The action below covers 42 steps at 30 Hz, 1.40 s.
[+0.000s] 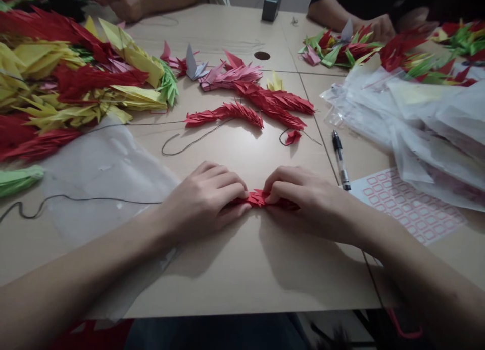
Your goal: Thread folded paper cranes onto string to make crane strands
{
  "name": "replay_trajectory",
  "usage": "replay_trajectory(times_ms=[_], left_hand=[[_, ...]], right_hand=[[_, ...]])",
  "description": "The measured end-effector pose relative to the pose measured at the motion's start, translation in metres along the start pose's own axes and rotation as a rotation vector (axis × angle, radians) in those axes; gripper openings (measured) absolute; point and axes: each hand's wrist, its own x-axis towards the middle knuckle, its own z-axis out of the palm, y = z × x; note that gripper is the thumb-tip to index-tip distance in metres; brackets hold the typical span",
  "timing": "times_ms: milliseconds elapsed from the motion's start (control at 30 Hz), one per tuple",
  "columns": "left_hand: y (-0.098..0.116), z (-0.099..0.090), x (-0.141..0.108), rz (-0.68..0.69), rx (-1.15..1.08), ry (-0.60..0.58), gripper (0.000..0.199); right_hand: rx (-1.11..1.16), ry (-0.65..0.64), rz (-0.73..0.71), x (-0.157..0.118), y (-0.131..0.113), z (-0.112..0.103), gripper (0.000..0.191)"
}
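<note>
Between my hands, low over the near part of the table, is a string of red folded-paper pieces [257, 198]. My left hand [212, 196] closes its fingers round the string's left part. My right hand [303, 198] grips its right part, and both hands hide most of it. A dark cord [109, 200] runs leftward from my left hand. Just beyond my hands lie a short red paper string [223, 114], a longer red string [273, 105], and a pink string [231, 76]. A small loose red piece [293, 137] rests by a loop of cord.
Bundles of yellow, red and green folded paper [76, 72] fill the left. At right are clear plastic bags [424, 122], a black-capped pen [341, 160] and a sticker sheet [413, 206]. A plastic sheet [98, 173] lies under my left arm. Two people's hands work across the table.
</note>
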Motion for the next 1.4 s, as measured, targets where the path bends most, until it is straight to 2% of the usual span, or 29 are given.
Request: replay_trajectory(times_ms=[133, 233, 367, 500, 767, 1133, 1400], left_hand=[[-0.001, 0.001, 0.0, 0.031, 0.013, 0.001, 0.011], [-0.002, 0.002, -0.001, 0.071, 0.037, -0.012, 0.015], [-0.002, 0.002, -0.002, 0.083, 0.04, -0.003, 0.016], [0.0, 0.002, -0.002, 0.061, 0.044, 0.023, 0.014], [-0.002, 0.001, -0.001, 0.07, 0.034, -0.046, 0.015], [0.0, 0.002, -0.001, 0.032, 0.007, -0.025, 0.013], [-0.001, 0.001, 0.0, 0.045, -0.03, 0.002, 0.011]], right_hand=[[0.082, 0.015, 0.005, 0.0, 0.0, 0.003, 0.01], [0.099, -0.022, 0.04, -0.002, 0.0, -0.001, 0.005], [0.036, -0.019, 0.122, -0.003, -0.001, -0.013, 0.021], [0.007, -0.063, 0.124, -0.002, 0.0, -0.019, 0.009], [0.023, -0.062, 0.182, -0.003, 0.003, -0.018, 0.009], [0.007, -0.127, 0.181, -0.001, -0.001, -0.014, 0.01], [0.019, -0.083, 0.209, -0.001, -0.002, -0.01, 0.013]])
